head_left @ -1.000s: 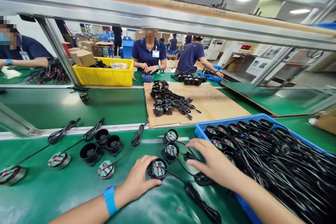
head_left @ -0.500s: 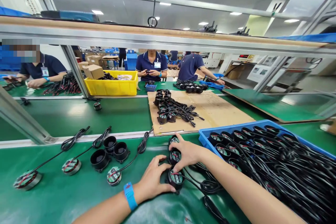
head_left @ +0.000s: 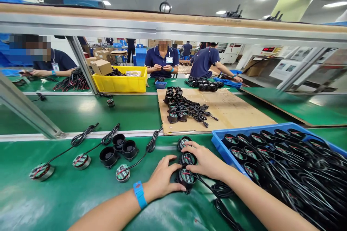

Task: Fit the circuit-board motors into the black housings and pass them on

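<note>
Three black round housings with green circuit boards stand in a column on the green mat. My left hand (head_left: pixel 166 176), a blue band at its wrist, has thumb and fingers around the left side of the nearest housing (head_left: pixel 187 177). From the right, my right hand (head_left: pixel 202 158) curls its fingers over the middle housing (head_left: pixel 188 158); its fingertips also come close to the nearest one. The far housing (head_left: pixel 184 143) stands just beyond the fingers. Black cables (head_left: pixel 221 189) run from the housings to the right, partly under my right forearm.
A blue tray (head_left: pixel 217 138) full of cabled housings stands at the right. Left lie three empty black housings (head_left: pixel 108 157) and three cabled round parts (head_left: pixel 82 161). Cardboard (head_left: pixel 230 110) with more units, a yellow bin (head_left: pixel 119 85) and people are beyond; a metal frame crosses above.
My right hand has shifted from spanning the far and nearest housings to the middle one, its fingers closer together. The whole view has shifted slightly.
</note>
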Available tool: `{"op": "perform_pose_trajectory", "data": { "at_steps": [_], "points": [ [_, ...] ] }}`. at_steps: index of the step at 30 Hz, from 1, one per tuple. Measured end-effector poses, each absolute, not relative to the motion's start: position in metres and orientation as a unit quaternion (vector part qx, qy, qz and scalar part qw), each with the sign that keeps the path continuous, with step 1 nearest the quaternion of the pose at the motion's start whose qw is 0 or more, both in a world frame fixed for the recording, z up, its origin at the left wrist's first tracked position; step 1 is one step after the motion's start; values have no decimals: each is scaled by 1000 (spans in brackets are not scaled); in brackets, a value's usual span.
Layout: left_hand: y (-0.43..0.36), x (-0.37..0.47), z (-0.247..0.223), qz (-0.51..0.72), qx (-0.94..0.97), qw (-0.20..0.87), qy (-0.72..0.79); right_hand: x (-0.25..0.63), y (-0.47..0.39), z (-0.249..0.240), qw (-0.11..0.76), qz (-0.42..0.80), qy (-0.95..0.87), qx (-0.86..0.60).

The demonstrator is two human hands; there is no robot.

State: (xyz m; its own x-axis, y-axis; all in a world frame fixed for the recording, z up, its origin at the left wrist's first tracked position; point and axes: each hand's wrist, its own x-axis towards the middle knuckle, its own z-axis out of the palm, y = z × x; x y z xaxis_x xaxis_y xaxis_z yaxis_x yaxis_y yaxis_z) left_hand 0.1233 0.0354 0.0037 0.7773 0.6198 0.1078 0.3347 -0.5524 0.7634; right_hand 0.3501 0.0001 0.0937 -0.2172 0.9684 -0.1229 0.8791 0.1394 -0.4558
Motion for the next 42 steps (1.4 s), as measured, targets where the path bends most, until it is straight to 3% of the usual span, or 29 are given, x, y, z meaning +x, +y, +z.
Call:
{"op": "perform_pose_trajectory", "data": {
  "at_steps": [12,19,25,30,37,39,42],
  "points": [
    [36,123,-3,191,869,368,270,347,10,98,101,227,-772,-585],
    [38,118,1,279,815,422,283,358,12,101,163,249,-749,-591],
    [39,113,-4,354,771,431,307,389,18,144,258,299,-698,-598],
    [37,112,-5,343,776,414,331,451,40,210,344,309,-658,-595],
    [27,117,-7,309,782,365,399,597,83,274,438,173,-616,-631],
    [24,120,-8,297,784,357,412,649,96,282,419,116,-606,-667],
    [18,124,-9,284,783,354,426,724,122,286,298,-4,-593,-748]
  ]
}}
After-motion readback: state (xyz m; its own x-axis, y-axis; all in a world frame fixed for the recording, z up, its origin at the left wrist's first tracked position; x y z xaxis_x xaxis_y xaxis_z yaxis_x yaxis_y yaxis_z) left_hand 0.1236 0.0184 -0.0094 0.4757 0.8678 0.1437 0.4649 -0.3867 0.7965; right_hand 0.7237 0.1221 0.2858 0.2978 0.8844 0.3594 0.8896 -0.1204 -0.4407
